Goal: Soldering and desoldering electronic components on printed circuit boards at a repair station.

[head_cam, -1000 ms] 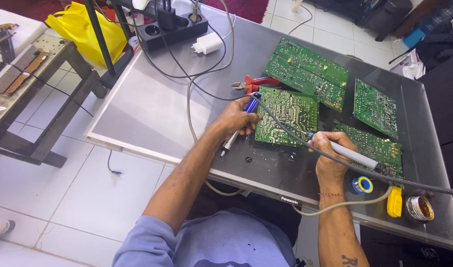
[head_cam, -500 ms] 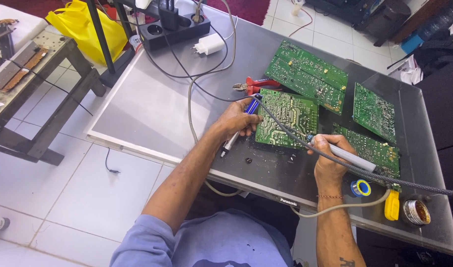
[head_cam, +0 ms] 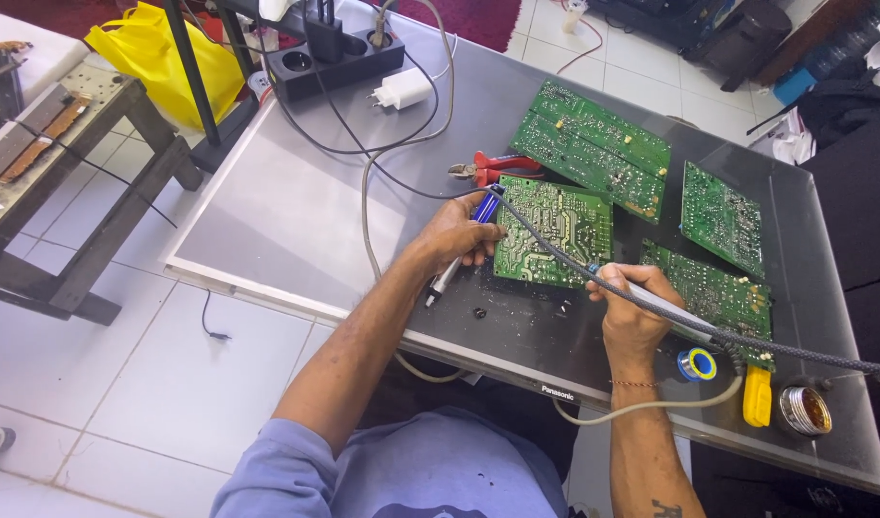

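While my view looks down over the work, at far left stands a dark wooden bench [head_cam: 71,182], and beside it a yellow bag [head_cam: 162,58] on the tiled floor. Next comes the grey panel [head_cam: 296,221] that serves as my table, with a black power strip [head_cam: 339,58] and a white plug [head_cam: 402,89] at its far edge.

Moving right, my left hand [head_cam: 459,235] is closed around a blue and silver pen-shaped tool [head_cam: 459,257], its blue end up near the corner of the circuit board [head_cam: 553,230] in front of me. That board lies flat, solder side up, in the middle of the panel, touching my left fingertips along its near-left edge. Just behind it lie red-handled cutters [head_cam: 493,168], and beyond them a bigger green board [head_cam: 594,149].

Further right, my right hand [head_cam: 632,307] is wrapped around a soldering iron [head_cam: 651,302], held low at the near-right corner of the middle board; I cannot tell where its tip lies. A braided cable [head_cam: 795,350] runs from the blue tool's end across the middle board and my right hand, off to the right edge. Two more green boards [head_cam: 718,216] lie right of that hand. Nearest me sit a blue and yellow reel [head_cam: 696,364], a yellow handle [head_cam: 757,395] and a round tin [head_cam: 805,411].
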